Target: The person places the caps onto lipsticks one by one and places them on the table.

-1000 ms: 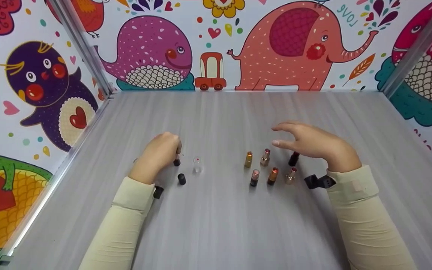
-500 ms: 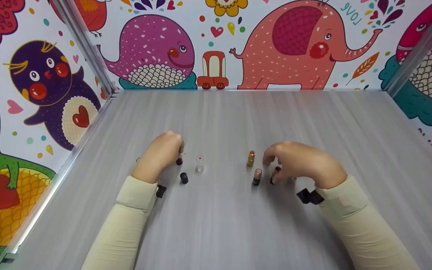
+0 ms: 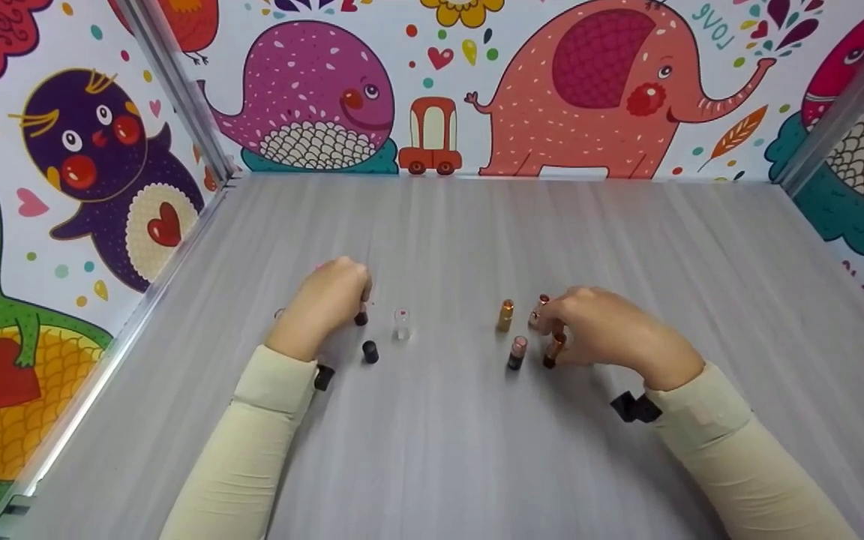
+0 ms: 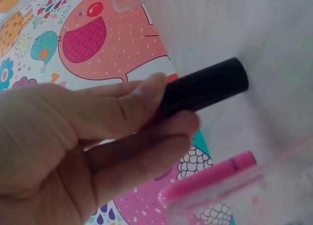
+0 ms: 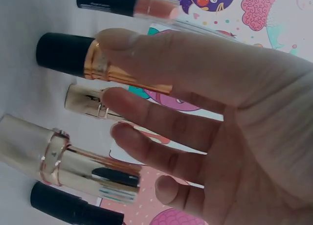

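Observation:
My left hand [image 3: 327, 300] pinches a dark lip tube with a black cap [image 4: 208, 85] between thumb and fingers; its other end is hidden in the hand. Near it stand a short black tube [image 3: 370, 351] and a clear tube with a red spot [image 3: 401, 324]. My right hand [image 3: 608, 330] is over the lipsticks. Its thumb touches a black-and-gold lipstick [image 5: 61, 54] that stands on the table, while the index fingertip looks just apart from it. Beside this hand are a pink lipstick with a black base [image 3: 517, 354], a gold lipstick [image 3: 505, 315] and a pale gold one [image 5: 68, 159].
A dark tube [image 5: 73, 208] stands beyond the right fingers. By the left hand lie a pink tube [image 4: 210, 178] and a transparent object with a pink edge [image 4: 274, 181]. Patterned panels [image 3: 312, 97] border the grey table [image 3: 432, 450].
My right hand has come down and left onto the lipsticks, and its fingers have drawn closer to the thumb around the black-and-gold one. The left hand has stayed in place.

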Demonstrator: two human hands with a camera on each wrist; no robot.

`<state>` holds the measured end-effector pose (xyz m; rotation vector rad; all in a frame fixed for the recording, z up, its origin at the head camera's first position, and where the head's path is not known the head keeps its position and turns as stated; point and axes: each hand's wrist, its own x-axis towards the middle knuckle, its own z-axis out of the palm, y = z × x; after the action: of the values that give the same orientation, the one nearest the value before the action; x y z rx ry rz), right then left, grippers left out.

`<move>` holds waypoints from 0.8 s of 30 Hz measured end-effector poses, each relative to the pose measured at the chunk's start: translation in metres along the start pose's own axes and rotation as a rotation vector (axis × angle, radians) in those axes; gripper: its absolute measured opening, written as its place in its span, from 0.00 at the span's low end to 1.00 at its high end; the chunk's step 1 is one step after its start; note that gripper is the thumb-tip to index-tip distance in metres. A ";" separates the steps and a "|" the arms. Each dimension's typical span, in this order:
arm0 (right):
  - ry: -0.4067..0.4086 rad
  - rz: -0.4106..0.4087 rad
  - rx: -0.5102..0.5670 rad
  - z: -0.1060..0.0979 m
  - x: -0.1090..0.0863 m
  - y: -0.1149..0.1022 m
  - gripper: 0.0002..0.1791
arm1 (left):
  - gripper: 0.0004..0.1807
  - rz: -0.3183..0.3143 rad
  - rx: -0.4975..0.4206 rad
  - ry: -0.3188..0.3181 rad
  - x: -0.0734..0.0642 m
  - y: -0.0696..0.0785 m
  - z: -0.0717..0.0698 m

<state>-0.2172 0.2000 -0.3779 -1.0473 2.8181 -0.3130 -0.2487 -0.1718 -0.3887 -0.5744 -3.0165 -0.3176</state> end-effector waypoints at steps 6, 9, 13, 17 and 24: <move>0.006 -0.026 0.011 0.004 0.002 0.003 0.11 | 0.10 0.019 0.000 -0.002 0.001 -0.001 -0.001; 0.008 -0.027 0.018 0.007 0.003 0.005 0.12 | 0.09 0.035 0.006 -0.006 0.001 -0.001 -0.001; 0.004 -0.030 0.017 0.011 0.004 0.006 0.12 | 0.08 0.036 0.011 -0.005 0.001 -0.001 -0.001; -0.001 -0.030 0.018 0.013 0.005 0.007 0.12 | 0.09 0.036 0.017 -0.001 0.002 -0.001 0.000; -0.017 -0.009 0.022 0.010 0.005 0.007 0.14 | 0.09 0.033 0.003 -0.004 0.001 -0.001 -0.001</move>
<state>-0.2241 0.2002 -0.3890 -1.0527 2.7891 -0.3336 -0.2504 -0.1727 -0.3881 -0.6249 -3.0067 -0.3108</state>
